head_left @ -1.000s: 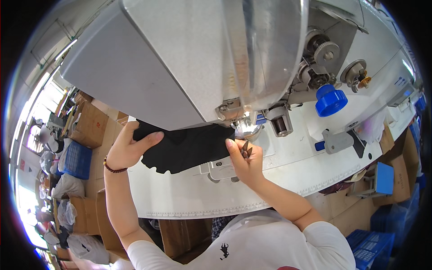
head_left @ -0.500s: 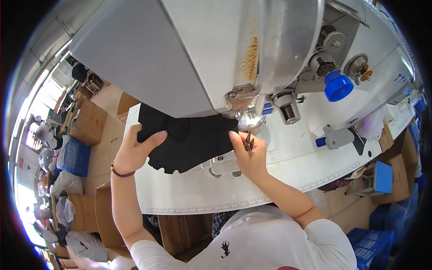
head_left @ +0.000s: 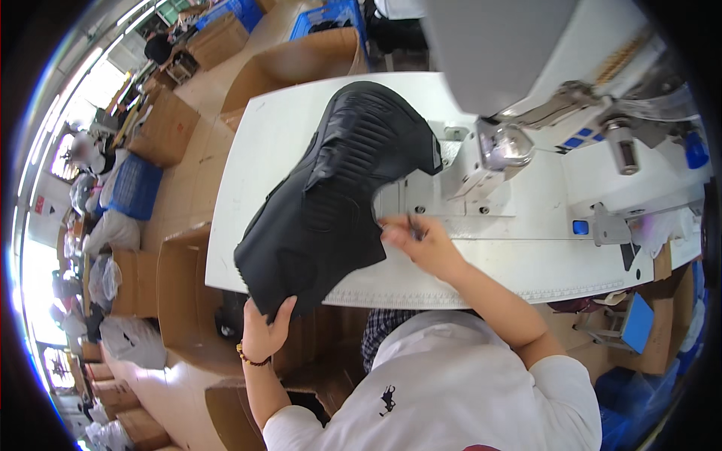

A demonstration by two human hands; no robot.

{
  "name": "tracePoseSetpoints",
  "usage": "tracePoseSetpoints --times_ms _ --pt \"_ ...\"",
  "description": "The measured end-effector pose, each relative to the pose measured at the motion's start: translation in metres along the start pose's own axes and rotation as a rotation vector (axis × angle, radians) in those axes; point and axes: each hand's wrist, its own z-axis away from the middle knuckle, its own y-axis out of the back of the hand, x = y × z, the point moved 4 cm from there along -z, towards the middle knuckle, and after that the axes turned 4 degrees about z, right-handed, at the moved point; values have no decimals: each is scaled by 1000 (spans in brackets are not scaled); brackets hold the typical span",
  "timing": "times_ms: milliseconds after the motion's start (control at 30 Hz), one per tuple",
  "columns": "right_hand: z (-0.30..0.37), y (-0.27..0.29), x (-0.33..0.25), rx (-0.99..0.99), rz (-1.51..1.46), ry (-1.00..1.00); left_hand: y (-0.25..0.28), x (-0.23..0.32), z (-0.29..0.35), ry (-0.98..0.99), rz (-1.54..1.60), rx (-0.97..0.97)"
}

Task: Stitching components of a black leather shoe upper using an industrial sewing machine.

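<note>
A black shoe upper (head_left: 316, 203) with ribbed panels and a notched edge lies slanting over the table, off to the left of the sewing machine's needle area. My left hand (head_left: 267, 331) pinches its lower left corner between thumb and fingers, just past the table's front edge. At the inner curve of the upper, my right hand (head_left: 425, 248) is closed, its fingertips at the edge. Small dark thread snips (head_left: 414, 225) are tucked in that hand, partly hidden and blurred.
The sewing machine head (head_left: 504, 52) hangs over the white table (head_left: 263, 150) at the right. Cardboard boxes (head_left: 180, 301) stand by the table's left side and below it. A blue-topped stool (head_left: 638, 323) is at the right. More boxes and a blue crate (head_left: 135, 188) line the left.
The black upper has come out from under the machine head toward the left and spread into fuller view. My left hand has moved down with its corner. The view has shifted too.
</note>
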Motion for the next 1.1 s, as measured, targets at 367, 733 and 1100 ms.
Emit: tracePoseSetpoints --times_ms 367,733,1100 --pt "-36 -4 32 53 -696 -307 1 -28 20 -25 -213 46" --pt "-24 -18 16 -100 -377 -26 26 -47 4 286 -172 483" --pt "-10 -15 26 -103 -159 -151 -112 -4 -14 272 704 59"
